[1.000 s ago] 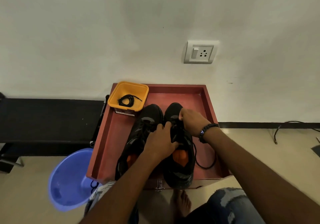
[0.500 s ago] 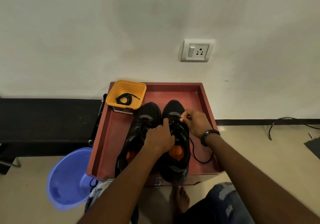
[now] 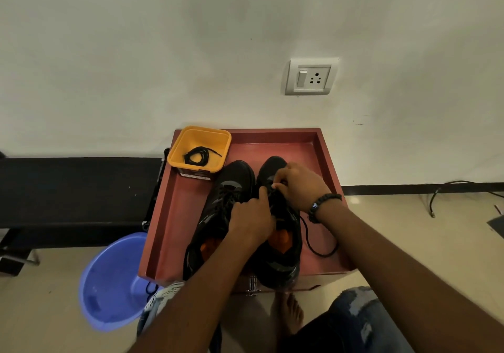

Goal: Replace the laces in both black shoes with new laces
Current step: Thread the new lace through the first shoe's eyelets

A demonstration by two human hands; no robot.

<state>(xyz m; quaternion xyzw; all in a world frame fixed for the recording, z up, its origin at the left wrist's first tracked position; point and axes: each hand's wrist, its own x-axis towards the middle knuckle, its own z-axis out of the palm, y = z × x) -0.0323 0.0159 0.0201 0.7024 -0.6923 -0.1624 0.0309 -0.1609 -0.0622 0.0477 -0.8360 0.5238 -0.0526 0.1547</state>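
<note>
Both hands have crept toeward along the right shoe.

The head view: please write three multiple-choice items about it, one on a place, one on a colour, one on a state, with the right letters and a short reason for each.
1. Where does the coiled lace lie?
A. in the tub
B. in the basin
C. on the floor

2. What colour is the basin?
A. red
B. blue
C. green

3. What are the hands doing?
A. resting on the floor
B. lifting the tub
C. working at the right shoe's laces

Answers:
1. A: the lace sits inside the yellow tub at the tray's far left corner.
2. B: the basin beside the tray is blue.
3. C: the left hand and right hand meet over the right shoe; the right pinches the lace there.
</note>
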